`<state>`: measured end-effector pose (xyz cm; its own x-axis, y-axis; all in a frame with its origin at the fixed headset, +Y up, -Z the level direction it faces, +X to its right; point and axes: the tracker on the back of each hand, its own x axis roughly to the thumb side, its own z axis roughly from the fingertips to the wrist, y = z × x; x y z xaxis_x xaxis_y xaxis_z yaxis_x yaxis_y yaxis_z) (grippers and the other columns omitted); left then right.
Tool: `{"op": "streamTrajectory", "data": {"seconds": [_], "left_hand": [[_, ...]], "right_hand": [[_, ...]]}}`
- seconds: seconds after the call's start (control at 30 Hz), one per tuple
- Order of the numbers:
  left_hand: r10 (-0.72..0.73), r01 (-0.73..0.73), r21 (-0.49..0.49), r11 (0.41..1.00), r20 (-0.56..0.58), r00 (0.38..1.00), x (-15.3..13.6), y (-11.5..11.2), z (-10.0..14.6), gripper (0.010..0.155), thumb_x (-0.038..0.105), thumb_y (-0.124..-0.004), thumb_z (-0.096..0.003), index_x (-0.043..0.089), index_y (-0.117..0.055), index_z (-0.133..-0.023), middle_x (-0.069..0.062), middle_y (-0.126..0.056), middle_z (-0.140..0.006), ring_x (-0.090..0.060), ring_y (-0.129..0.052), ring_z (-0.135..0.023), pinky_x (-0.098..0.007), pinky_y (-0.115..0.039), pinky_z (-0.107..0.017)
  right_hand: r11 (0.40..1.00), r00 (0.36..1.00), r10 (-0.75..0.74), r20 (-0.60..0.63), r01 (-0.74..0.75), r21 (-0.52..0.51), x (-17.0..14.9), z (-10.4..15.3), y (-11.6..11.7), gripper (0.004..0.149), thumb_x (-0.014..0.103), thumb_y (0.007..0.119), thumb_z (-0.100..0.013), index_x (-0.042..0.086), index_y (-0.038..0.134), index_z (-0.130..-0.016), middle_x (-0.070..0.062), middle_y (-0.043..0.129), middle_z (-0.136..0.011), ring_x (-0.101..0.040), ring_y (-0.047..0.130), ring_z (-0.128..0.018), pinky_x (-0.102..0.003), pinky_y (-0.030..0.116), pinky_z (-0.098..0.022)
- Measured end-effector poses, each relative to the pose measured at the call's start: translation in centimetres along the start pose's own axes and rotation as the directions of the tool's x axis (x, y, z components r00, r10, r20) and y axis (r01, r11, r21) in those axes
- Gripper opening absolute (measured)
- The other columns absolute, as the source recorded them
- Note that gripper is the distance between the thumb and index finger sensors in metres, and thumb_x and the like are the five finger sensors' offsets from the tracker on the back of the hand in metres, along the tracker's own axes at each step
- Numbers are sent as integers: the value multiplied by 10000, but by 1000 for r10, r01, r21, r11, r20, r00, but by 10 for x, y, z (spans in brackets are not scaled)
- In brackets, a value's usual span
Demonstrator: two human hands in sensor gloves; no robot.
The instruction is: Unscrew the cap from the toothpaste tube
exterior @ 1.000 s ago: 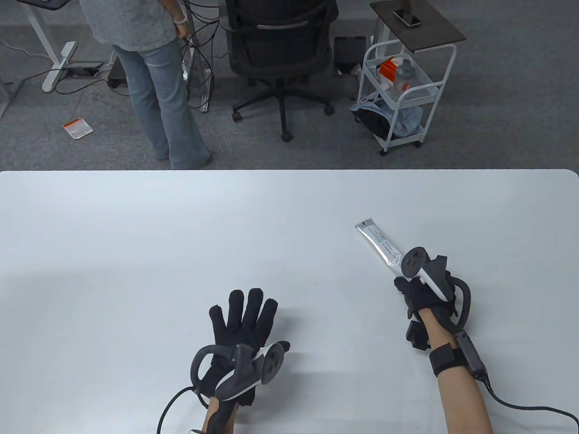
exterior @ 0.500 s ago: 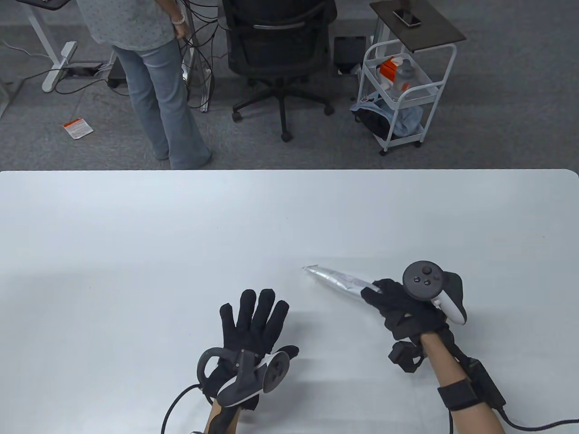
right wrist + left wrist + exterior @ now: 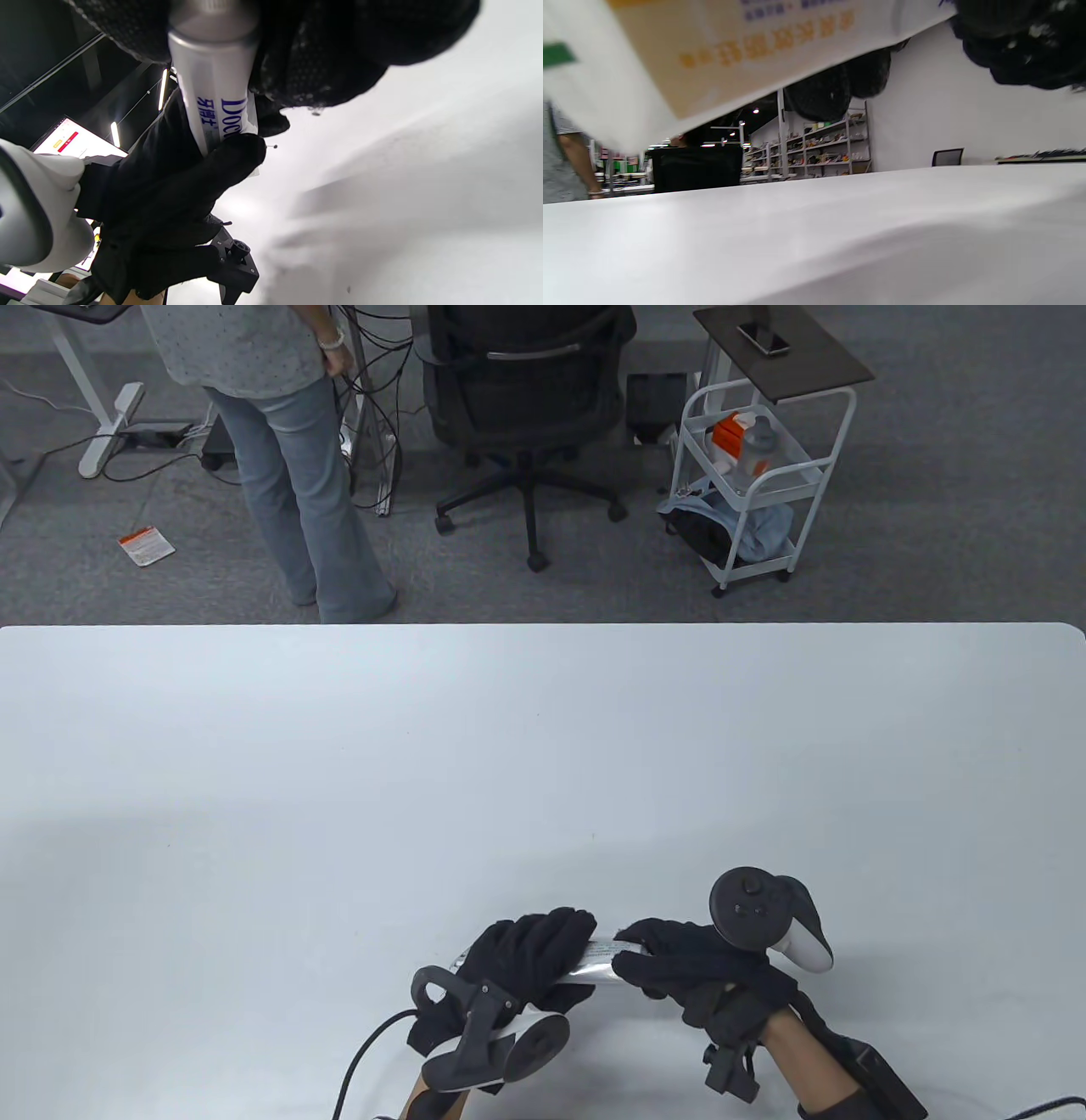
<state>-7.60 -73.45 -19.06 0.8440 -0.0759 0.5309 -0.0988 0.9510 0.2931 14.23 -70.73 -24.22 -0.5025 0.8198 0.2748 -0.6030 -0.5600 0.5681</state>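
The toothpaste tube point(image 3: 599, 965), silver-white with blue print, is held level just above the white table point(image 3: 543, 746) near its front edge. My left hand point(image 3: 543, 954) wraps around the tube's body; its flat end point(image 3: 459, 961) sticks out to the left. My right hand point(image 3: 670, 963) grips the other end. In the right wrist view the ridged silver tube cap point(image 3: 212, 10) sits between my right fingers point(image 3: 322, 55), and the left hand point(image 3: 182, 186) holds the tube point(image 3: 214, 97) below it. The left wrist view shows the tube point(image 3: 712, 51) blurred and close.
Beyond the table's far edge point(image 3: 543, 626) stand an office chair point(image 3: 526, 398), a white cart point(image 3: 755, 475) and a person point(image 3: 280, 432). Cables trail from both wrists at the front edge.
My right hand carried the tube from the right side down toward the front middle. My left hand, flat and spread before, has closed around the tube's body.
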Motion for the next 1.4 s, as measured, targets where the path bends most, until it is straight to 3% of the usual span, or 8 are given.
{"op": "streamTrajectory", "data": {"seconds": [0.07, 0.13, 0.17, 0.23, 0.4, 0.77, 1.1, 1.4], "left_hand": [[-35, 34, 17, 999, 10, 999, 3, -1, 1, 708, 575, -661, -509, 270, -499, -1127, -23, -765, -1058, -244, -866, -918, -465, -765, -712], [-77, 77, 22, 997, 9, 997, 4, -3, 0, 696, 560, -656, -515, 256, -511, -1124, -31, -783, -1036, -247, -879, -888, -466, -773, -693], [-81, 81, 19, 996, 1, 997, 3, -5, 0, 696, 557, -654, -517, 245, -515, -1123, -39, -791, -1027, -250, -889, -873, -463, -782, -679], [-77, 77, 19, 997, -18, 997, -1, -6, 0, 692, 551, -654, -520, 233, -522, -1121, -49, -799, -1016, -256, -895, -858, -463, -787, -665], [-77, 78, 29, 997, -34, 996, -4, -6, 0, 688, 549, -651, -520, 233, -525, -1118, -47, -803, -1010, -254, -899, -850, -458, -792, -658], [-86, 86, -13, 996, -20, 996, 0, -11, -4, 703, 596, -612, -511, 248, -526, -1115, -29, -811, -1003, -237, -903, -847, -444, -797, -657], [-39, 37, -61, 997, -24, 999, -4, -9, -7, 695, 600, -619, -504, 268, -541, -1110, -10, -825, -997, -223, -911, -844, -436, -804, -658], [-50, 48, -94, 994, -28, 998, -4, -9, -8, 700, 602, -621, -502, 258, -555, -1108, -18, -839, -984, -225, -923, -827, -432, -812, -643]], "right_hand": [[999, 1000, 18, -12, -19, -40, -3, 6, 0, 672, 486, 634, -598, -87, 675, -947, -311, 791, -830, -413, 859, -606, -511, 750, -424], [979, 996, 79, -36, -84, -184, -7, 18, -4, 748, 537, 578, -582, -88, 615, -991, -319, 785, -839, -440, 849, -622, -530, 739, -434], [952, 991, 126, -50, -135, -274, -10, 25, -7, 754, 548, 559, -582, -88, 631, -982, -321, 804, -821, -444, 858, -604, -533, 744, -421], [920, 979, 187, -79, -203, -335, -11, 32, -12, 713, 541, 541, -588, -65, 693, -931, -291, 853, -758, -420, 888, -545, -519, 758, -383], [908, 969, 230, -89, -246, -340, -10, 33, -13, 573, 469, 557, -606, -8, 794, -816, -218, 920, -623, -357, 922, -427, -482, 774, -306], [902, 955, 289, -68, -295, -316, -8, 29, -2, 511, 437, 574, -606, 19, 806, -786, -169, 926, -580, -314, 925, -389, -455, 779, -281], [886, 938, 345, -41, -340, -314, -5, 28, 0, 471, 391, 604, -606, 14, 802, -806, -163, 919, -611, -294, 924, -416, -433, 783, -302], [874, 917, 399, 2, -379, -303, -5, 27, 1, 479, 322, 691, -580, 16, 676, -948, -189, 849, -768, -320, 893, -561, -459, 766, -399]]}}
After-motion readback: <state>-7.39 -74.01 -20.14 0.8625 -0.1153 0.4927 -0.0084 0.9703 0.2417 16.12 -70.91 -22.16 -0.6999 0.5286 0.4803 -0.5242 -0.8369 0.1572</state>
